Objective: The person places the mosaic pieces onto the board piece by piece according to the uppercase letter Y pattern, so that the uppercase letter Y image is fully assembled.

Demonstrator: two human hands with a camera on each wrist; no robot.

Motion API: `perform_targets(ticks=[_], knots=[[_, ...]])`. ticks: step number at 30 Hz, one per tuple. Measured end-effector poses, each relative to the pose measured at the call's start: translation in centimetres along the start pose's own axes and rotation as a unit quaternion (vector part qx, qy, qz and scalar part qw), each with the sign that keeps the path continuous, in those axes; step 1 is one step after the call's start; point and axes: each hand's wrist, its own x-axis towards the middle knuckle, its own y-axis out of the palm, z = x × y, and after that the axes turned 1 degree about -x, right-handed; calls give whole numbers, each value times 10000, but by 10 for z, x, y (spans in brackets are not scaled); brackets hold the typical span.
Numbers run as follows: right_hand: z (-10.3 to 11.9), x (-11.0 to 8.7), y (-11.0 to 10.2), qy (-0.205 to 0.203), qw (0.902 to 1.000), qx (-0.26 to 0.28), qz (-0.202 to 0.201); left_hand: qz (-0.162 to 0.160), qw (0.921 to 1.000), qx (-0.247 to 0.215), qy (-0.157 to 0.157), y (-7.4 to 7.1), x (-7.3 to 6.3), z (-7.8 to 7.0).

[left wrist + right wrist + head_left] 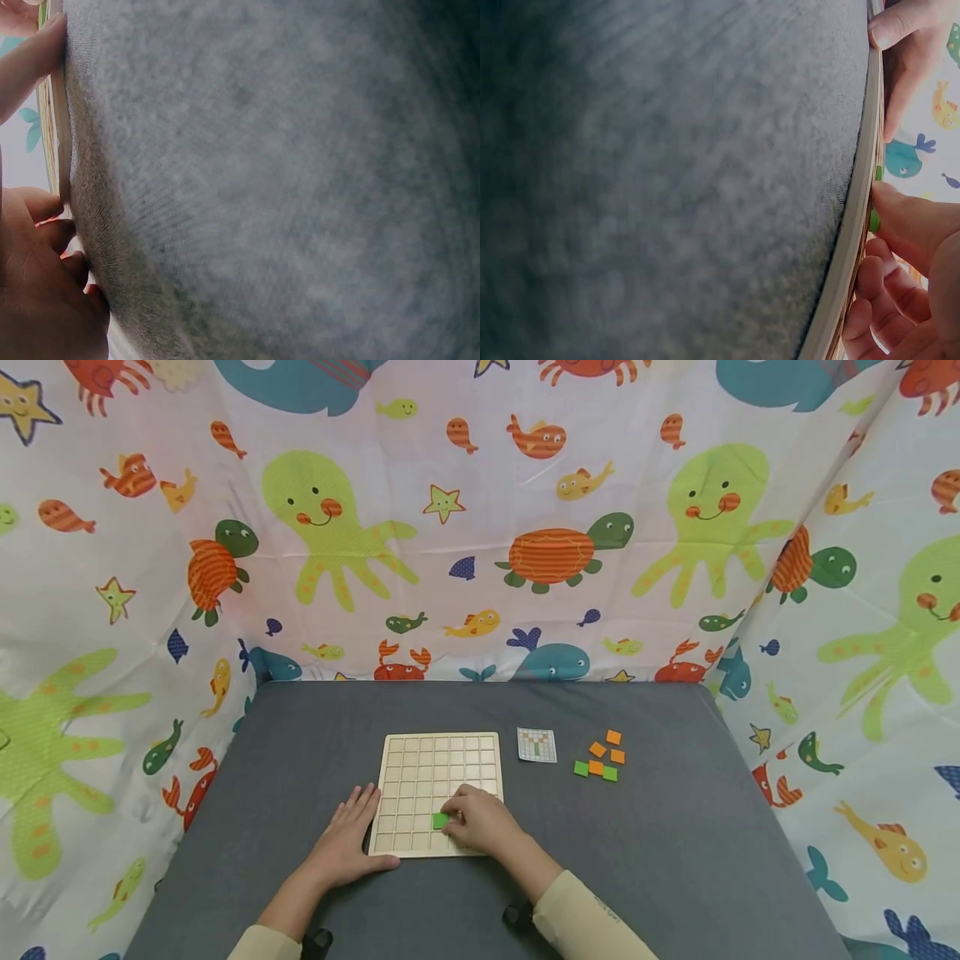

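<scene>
Head view has a wooden grid board (408, 768) on the grey bench (675, 843), the left hand (341, 842) lying with fingers extended along its left edge and thumb at its near edge, and the right hand (482, 820) over its near-right part, that grip pinching a green tile (438, 821) on the board's near half. Right of the board lies a printed card (537, 746), and farther right sit four orange tiles (617, 757) and two loose green tiles (581, 768), while a sea-animal curtain (555, 556) hangs beyond the board. Right wrist view shows green on both sides of the thumb; one tile or two, I cannot tell.
</scene>
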Motion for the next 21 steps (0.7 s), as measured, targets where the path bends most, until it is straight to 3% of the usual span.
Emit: perform_targets(ticks=[21], knots=[[1, 4, -2, 140, 9996, 158, 187, 45, 10000, -37, -79, -1, 0, -2]])
